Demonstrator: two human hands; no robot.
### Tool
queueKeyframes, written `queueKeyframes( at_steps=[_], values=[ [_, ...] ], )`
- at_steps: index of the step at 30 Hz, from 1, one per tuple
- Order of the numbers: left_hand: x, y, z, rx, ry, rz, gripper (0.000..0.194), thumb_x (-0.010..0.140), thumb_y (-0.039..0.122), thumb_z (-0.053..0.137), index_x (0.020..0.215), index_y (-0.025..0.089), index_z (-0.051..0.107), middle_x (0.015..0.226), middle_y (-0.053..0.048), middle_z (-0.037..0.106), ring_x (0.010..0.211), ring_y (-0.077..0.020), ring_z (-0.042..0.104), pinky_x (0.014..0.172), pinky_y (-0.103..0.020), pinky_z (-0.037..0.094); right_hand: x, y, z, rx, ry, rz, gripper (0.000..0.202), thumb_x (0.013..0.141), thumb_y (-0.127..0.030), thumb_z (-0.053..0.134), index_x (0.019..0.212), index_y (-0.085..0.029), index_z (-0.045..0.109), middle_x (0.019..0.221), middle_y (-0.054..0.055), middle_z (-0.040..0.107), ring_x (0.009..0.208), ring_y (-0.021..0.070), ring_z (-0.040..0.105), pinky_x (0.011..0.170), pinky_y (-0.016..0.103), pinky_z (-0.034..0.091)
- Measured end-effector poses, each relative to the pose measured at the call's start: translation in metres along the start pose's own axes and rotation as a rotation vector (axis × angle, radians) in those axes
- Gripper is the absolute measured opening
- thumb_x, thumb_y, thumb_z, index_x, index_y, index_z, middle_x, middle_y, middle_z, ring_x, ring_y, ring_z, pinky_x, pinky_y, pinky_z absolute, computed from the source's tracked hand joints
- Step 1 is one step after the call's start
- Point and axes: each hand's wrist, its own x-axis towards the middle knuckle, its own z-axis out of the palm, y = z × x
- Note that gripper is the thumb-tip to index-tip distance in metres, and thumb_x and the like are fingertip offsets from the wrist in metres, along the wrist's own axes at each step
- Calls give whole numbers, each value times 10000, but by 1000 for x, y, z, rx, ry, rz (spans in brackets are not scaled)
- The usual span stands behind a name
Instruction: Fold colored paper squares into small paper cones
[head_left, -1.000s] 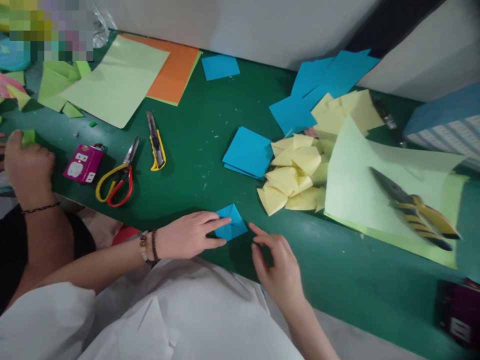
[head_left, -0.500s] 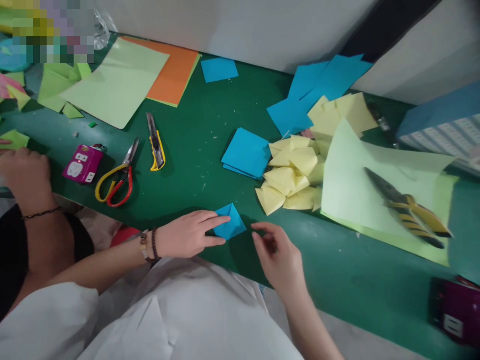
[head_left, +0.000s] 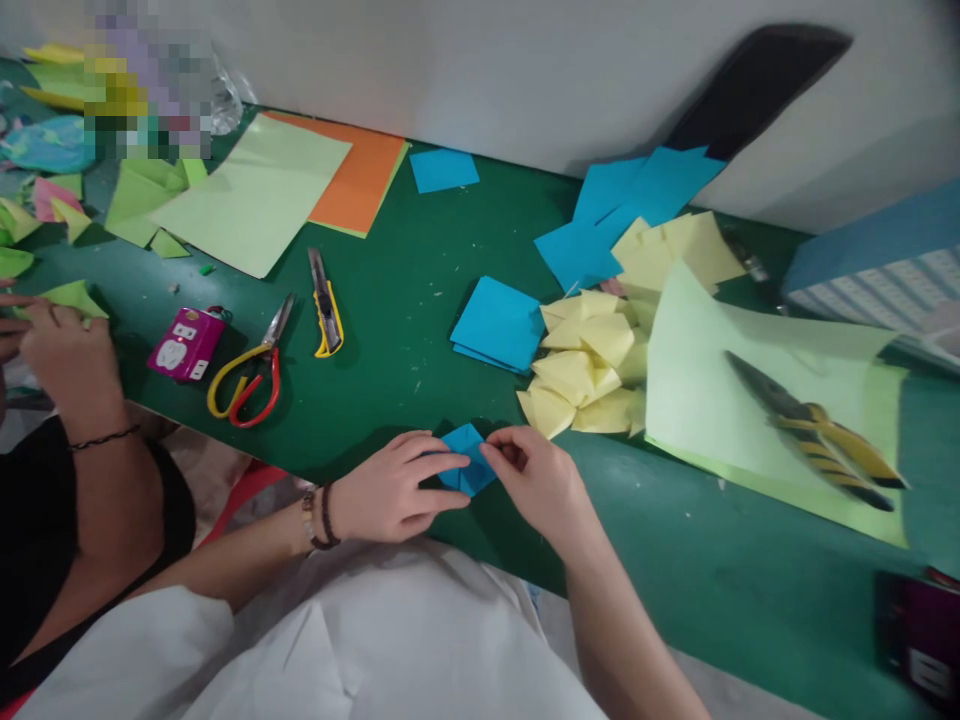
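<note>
A small folded square of blue paper lies on the green table near its front edge. My left hand rests on its left side, fingers stretched out flat and apart over the folds. At the right corner, my right hand pinches the paper between thumb and forefinger; its other fingers are curled in. Just beyond my hands sits a stack of blue paper squares. Beside that stack is a heap of folded yellow paper pieces.
Scissors, a utility knife and a purple power socket lie to the left. Pliers rest on light green sheets at right. A co-worker's hand holds green paper at far left.
My right hand has moved left and closed on the right corner of the blue paper. My left hand stays on the paper. The camera view has shifted slightly.
</note>
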Motion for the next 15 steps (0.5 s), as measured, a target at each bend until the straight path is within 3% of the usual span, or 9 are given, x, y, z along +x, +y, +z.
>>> queueKeyframes(
  at_steps=[4,7,9,11,12,14,15],
  values=[
    [16,-5,-14,-269,315,-51,294,923,340,560,1163,191,641,1119,-123,647,1040,-199,602,963,-391,487,19,-9,-25,102,-90,-4,278,806,-475,578,783,-219,683,664,10,664,524,130,538,497,254,418],
    [35,-12,-28,-390,473,-51,349,936,483,507,853,197,690,816,-67,668,803,-169,626,802,-340,529,34,-18,-42,139,-111,-37,303,791,-494,593,776,-208,691,602,2,632,489,119,489,462,248,377],
    [49,-19,-38,-385,533,-158,335,887,500,582,774,197,671,737,-45,635,764,-167,602,773,-334,522,42,-22,-48,158,-123,-47,320,783,-511,602,766,-205,692,587,-2,618,482,113,472,451,243,365],
    [63,-28,-45,-431,475,-372,322,809,462,688,977,187,676,903,-70,656,851,-175,606,758,-309,522,46,-22,-48,206,-150,-54,345,771,-536,612,754,-200,690,582,-5,609,483,110,464,445,237,360],
    [70,-32,-47,-506,379,-455,381,773,448,723,1041,183,665,974,-80,660,875,-177,614,712,-278,521,48,-20,-46,235,-159,-60,355,763,-545,619,747,-197,689,582,-5,609,487,110,464,445,236,362],
    [82,-42,-49,-677,139,-537,271,793,400,697,911,156,690,859,-59,677,758,-150,621,618,-231,485,49,-17,-42,284,-152,-66,365,750,-555,630,735,-194,689,597,2,622,503,115,477,456,240,379],
    [86,-46,-48,-740,82,-562,231,807,375,675,816,145,687,767,-40,667,682,-131,601,581,-220,458,49,-15,-40,301,-134,-63,367,751,-555,631,741,-193,694,615,8,635,516,120,491,467,244,393]
  ],
)
